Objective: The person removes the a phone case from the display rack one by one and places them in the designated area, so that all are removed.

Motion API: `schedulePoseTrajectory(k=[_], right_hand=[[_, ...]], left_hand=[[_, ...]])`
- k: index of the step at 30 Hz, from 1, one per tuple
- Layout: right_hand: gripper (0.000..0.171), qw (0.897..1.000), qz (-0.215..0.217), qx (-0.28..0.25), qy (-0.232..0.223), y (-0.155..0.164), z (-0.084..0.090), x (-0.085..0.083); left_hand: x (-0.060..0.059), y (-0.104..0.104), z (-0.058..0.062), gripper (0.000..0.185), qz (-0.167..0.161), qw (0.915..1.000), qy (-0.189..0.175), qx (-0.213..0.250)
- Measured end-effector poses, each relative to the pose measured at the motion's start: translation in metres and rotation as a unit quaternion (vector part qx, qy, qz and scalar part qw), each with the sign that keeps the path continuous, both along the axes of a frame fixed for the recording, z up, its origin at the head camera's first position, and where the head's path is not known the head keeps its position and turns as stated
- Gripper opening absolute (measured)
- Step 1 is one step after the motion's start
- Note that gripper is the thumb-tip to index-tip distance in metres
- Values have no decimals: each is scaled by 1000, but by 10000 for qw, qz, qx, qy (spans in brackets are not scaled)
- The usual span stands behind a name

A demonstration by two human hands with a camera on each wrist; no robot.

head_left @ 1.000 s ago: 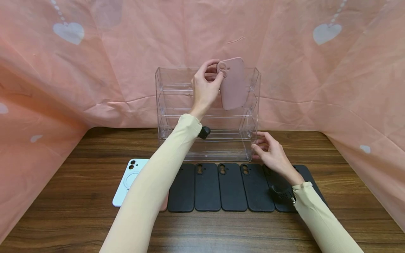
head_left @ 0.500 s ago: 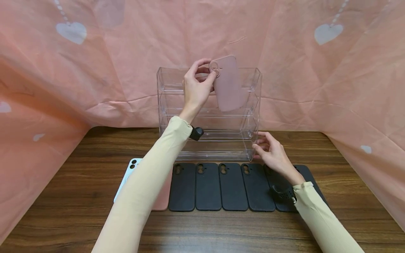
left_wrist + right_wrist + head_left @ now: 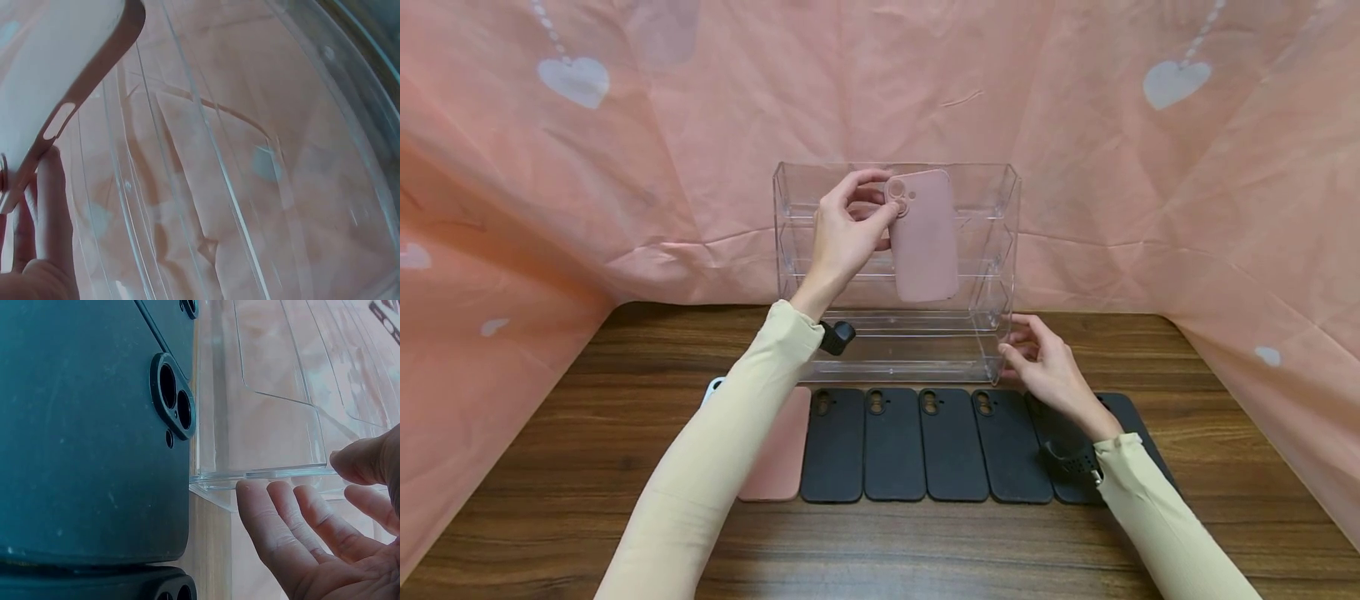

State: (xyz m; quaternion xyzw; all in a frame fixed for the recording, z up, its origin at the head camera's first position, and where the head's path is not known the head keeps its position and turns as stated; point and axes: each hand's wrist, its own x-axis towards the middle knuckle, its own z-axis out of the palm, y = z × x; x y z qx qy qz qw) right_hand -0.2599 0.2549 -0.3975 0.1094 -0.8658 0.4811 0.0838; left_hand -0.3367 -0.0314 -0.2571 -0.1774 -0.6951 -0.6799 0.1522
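Observation:
My left hand (image 3: 842, 233) pinches a pink phone case (image 3: 927, 250) by its upper left corner, thumb beside the camera holes. The case hangs in front of the upper tiers of a clear plastic tiered rack (image 3: 891, 372), its back towards me. In the left wrist view, the phone case (image 3: 59, 69) shows its side edge with a slot, and fingers (image 3: 50, 212) lie against it. My right hand (image 3: 1051, 367) rests at the rack's lower right side. In the right wrist view, fairly straight fingers (image 3: 269, 519) touch the outer wall, with the thumb near its edge.
Several black phone cases (image 3: 893, 450) lie side by side before the rack. A flat pink case (image 3: 778, 450) lies left of them, partly under my left sleeve. A white case (image 3: 712, 385) is mostly hidden by that sleeve. Pink cloth (image 3: 1075, 150) hangs behind the wooden table (image 3: 880, 550).
My left hand has moved left and then down with the pink phone case, which now hangs more upright. The right hand stays at the rack's side.

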Motion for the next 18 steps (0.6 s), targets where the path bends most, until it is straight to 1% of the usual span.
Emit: schedulePoseTrajectory(k=[5, 10, 12, 16, 18], right_hand=[[46, 10000, 14, -28, 2, 0, 0, 0], [45, 10000, -1, -25, 38, 0, -1, 1], [45, 10000, 1, -30, 54, 0, -1, 1], [45, 10000, 0, -20, 61, 0, -2, 1], [45, 10000, -4, -2, 50, 1, -2, 0]], left_hand=[[6, -11, -4, 33, -190, 9995, -207, -119], [11, -22, -8, 31, 4, 9985, -50, -550], [14, -27, -9, 32, 38, 9980, -49, -636], [21, -35, -12, 33, -58, 9976, -207, -653], [24, -38, -13, 34, -57, 9971, -222, -728]])
